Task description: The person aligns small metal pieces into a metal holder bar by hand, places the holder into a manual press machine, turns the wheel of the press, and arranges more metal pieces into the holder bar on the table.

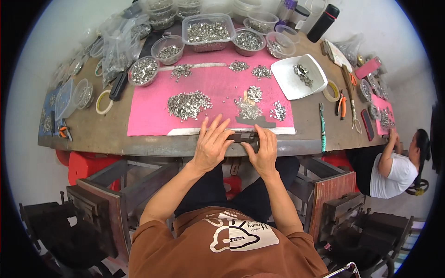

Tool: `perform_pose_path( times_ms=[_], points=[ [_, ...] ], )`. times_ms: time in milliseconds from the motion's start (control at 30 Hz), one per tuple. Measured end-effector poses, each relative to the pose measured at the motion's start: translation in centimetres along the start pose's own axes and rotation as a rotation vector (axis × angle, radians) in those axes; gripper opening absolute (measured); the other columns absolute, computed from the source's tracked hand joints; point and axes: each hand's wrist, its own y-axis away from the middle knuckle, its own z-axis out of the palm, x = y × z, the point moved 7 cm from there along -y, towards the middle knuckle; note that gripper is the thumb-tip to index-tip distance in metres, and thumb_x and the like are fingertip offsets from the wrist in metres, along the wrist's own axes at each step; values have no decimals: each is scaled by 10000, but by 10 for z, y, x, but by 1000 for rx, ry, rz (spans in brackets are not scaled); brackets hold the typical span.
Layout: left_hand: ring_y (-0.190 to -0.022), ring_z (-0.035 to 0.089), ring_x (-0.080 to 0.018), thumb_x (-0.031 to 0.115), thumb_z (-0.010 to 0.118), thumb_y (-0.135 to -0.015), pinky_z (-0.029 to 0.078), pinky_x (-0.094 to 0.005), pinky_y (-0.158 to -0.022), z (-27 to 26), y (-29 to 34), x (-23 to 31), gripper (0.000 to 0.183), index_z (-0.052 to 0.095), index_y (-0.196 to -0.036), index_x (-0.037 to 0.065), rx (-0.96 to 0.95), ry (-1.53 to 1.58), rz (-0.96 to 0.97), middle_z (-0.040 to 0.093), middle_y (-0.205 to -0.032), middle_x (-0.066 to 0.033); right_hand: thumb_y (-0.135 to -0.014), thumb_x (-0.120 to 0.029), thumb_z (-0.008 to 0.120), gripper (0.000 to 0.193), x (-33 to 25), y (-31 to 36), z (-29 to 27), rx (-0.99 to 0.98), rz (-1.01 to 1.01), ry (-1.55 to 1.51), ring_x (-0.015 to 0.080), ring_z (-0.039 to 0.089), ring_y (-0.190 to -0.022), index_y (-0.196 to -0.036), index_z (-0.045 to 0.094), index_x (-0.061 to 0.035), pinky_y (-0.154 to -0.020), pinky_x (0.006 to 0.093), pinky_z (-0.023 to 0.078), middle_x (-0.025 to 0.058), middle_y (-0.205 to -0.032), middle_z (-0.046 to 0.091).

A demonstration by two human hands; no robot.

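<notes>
Head view: both hands on a dark tool at the table's near edge.
Left hand point(212, 143) lies flat, fingers spread; right hand point(265, 150) is closed around the dark tool point(243, 136) (long axis left-right, ends hidden). Pink mat point(153, 116) with metal-piece piles covers the brown table point(99, 132); white walls.

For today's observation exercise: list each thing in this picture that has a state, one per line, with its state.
left hand: fingers spread, resting on the dark tool
right hand: gripping the dark tool
dark tool: lying at the table edge, held
white tray: nearly bare, few metal pieces
black bottle: upright, capped
clear tub: open, holding metal pieces
</notes>
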Motion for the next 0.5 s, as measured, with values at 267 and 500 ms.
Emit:
perform_pose_path(
  times_ms=[267, 500],
  points=[
    [-1236, 624, -355, 120, 403, -1100, 506, -451, -1065, -63, 75, -35, 275, 405, -1337, -21, 460, 633, -470, 545, -1396, -271, -789, -206, 842, 573, 3, 4, -2, 12, -12, 67, 341, 584, -1120, -1284, 610, -36, -933, 442, 459, 144, -1197, 607],
    [-1027, 731, -282, 250, 492, -1104, 616, -347, -832, -49, 103, -73, 311, 530, -1267, -11, 71, 1153, -1084, 675, -1223, -228, -794, -222, 838, 541, 2, 4, -4, 11, -8, 73, 334, 582, -1115, -1253, 617, -40, -933, 438, 447, 138, -1183, 606]
  ],
)
